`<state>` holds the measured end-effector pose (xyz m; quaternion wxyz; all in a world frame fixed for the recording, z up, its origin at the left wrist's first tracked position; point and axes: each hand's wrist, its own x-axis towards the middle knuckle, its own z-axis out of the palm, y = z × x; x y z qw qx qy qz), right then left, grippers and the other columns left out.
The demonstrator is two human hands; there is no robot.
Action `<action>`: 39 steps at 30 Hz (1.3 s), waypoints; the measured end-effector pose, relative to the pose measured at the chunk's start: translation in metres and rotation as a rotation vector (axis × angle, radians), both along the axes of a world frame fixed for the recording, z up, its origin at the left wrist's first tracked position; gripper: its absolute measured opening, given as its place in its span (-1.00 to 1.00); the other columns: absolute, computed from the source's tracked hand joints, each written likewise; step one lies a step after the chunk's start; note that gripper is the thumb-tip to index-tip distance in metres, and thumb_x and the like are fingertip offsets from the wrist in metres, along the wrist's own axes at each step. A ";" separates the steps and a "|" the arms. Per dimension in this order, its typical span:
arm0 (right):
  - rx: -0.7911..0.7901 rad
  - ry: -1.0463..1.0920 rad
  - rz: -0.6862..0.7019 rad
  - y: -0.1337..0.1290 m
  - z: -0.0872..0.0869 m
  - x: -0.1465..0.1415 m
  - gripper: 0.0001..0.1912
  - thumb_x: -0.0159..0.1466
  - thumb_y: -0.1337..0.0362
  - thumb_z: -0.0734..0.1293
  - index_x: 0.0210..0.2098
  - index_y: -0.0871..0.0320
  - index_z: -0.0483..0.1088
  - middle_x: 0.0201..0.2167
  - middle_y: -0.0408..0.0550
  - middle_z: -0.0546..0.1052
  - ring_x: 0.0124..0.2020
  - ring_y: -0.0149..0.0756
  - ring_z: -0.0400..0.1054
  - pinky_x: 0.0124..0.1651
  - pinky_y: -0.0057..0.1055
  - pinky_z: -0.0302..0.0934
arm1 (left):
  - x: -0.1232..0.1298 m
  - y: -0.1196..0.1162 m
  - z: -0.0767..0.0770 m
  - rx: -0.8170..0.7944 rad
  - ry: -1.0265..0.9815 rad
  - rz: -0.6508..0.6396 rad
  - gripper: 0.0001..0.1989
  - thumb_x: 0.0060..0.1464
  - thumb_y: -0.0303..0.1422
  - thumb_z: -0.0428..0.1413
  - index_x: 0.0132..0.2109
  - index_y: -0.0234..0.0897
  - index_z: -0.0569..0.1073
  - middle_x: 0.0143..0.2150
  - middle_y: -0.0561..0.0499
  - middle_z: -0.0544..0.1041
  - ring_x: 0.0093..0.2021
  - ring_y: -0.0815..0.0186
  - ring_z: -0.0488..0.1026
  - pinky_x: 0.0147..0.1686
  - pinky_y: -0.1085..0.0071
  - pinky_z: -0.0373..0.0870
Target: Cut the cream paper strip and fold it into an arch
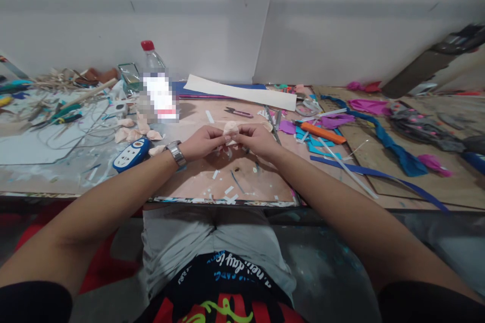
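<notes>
Between my two hands, just above the middle of the table, is a small pale peach piece of crepe paper (231, 132). My left hand (206, 142) pinches its left side with thumb and finger. On its right side the fingers of my right hand (257, 140) grip it too. The lower part of the piece is partly hidden by my fingers. More crumpled peach pieces (131, 134) lie left of my left hand, beside a blue and white power socket (132, 154). Beyond my hands rests a pair of small thread snips (238, 112).
A red-capped bottle (153, 60) stands behind my left hand. A cream paper strip (238, 93) lies at the back. To the right are an orange utility knife (323, 132), a blue strip (379, 174) and purple scraps. Green-handled pliers (68, 111) lie at left.
</notes>
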<state>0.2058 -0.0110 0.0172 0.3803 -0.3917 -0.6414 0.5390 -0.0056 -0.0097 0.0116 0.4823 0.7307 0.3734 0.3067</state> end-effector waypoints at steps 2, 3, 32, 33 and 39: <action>-0.017 -0.026 -0.009 0.003 -0.003 0.001 -0.66 0.11 0.03 0.51 -0.36 0.21 0.55 -0.53 -0.13 0.50 -0.52 -0.42 0.27 -0.45 -0.48 0.10 | 0.001 -0.001 0.001 -0.009 0.028 0.010 -0.44 0.21 0.09 0.14 -0.31 -0.41 0.54 -0.51 0.05 0.43 -0.56 0.48 0.20 -0.55 0.51 0.09; -0.009 -0.040 -0.019 0.005 -0.004 0.001 -0.66 0.10 0.03 0.52 -0.38 0.21 0.54 -0.54 -0.13 0.50 -0.53 -0.42 0.27 -0.46 -0.47 0.09 | 0.001 -0.001 0.001 -0.014 0.038 0.011 -0.43 0.21 0.11 0.13 -0.29 -0.41 0.54 -0.51 0.05 0.42 -0.57 0.48 0.21 -0.56 0.51 0.09; 0.114 -0.044 -0.077 0.003 -0.002 0.000 -0.51 0.17 -0.15 0.47 -0.40 0.21 0.55 -0.55 -0.14 0.47 -0.51 -0.41 0.28 -0.43 -0.45 0.15 | 0.002 -0.002 0.000 -0.126 -0.024 0.014 -0.43 0.14 0.15 0.19 -0.32 -0.36 0.48 -0.54 0.06 0.42 -0.64 0.50 0.21 -0.65 0.53 0.06; 0.105 -0.027 -0.072 0.003 -0.002 0.000 -0.53 0.17 -0.14 0.48 -0.38 0.21 0.55 -0.55 -0.14 0.47 -0.51 -0.41 0.27 -0.44 -0.46 0.14 | 0.002 -0.002 0.000 -0.105 -0.016 0.016 -0.44 0.13 0.14 0.21 -0.31 -0.37 0.49 -0.54 0.06 0.43 -0.63 0.49 0.23 -0.64 0.54 0.08; 0.068 0.058 -0.030 0.005 -0.002 -0.001 -0.50 0.04 -0.10 0.58 -0.26 0.18 0.55 -0.42 -0.10 0.57 -0.45 -0.39 0.35 -0.38 -0.44 0.24 | 0.004 -0.002 0.007 -0.020 0.011 0.037 -0.43 0.11 0.14 0.22 -0.36 -0.38 0.49 -0.53 0.04 0.44 -0.57 0.48 0.26 -0.57 0.53 0.17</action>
